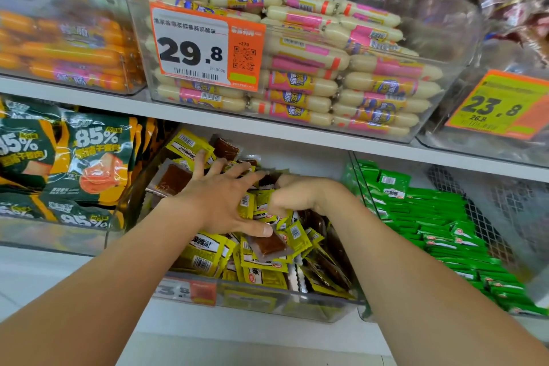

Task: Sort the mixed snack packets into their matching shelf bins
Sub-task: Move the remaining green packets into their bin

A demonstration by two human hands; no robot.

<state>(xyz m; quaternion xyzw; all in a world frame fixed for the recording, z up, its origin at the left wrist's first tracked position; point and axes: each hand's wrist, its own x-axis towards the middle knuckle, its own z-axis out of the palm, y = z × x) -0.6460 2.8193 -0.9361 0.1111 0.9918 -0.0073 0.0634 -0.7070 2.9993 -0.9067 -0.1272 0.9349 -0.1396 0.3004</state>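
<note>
Yellow packets (208,252) and see-through brown packets (269,245) lie jumbled in the clear bin (267,303), so sorting seems far from done; the left hand (219,202) spreads flat on the heap at 9 o'clock, the right hand (300,193) at 3 o'clock curls round several yellow ones, green packets (439,217) binned further toward 3 o'clock.

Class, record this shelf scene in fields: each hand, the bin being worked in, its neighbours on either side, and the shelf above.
Left hand: fingers spread, flat on the yellow packets
Right hand: fingers curled into the same packets, seemingly gripping some
Bin: clear bin, yellow packets mixed with brown packets
Right neighbour: green packets
Left neighbour: green-and-orange bags
Shelf above: white sausages, price tag reading 29.8
</note>
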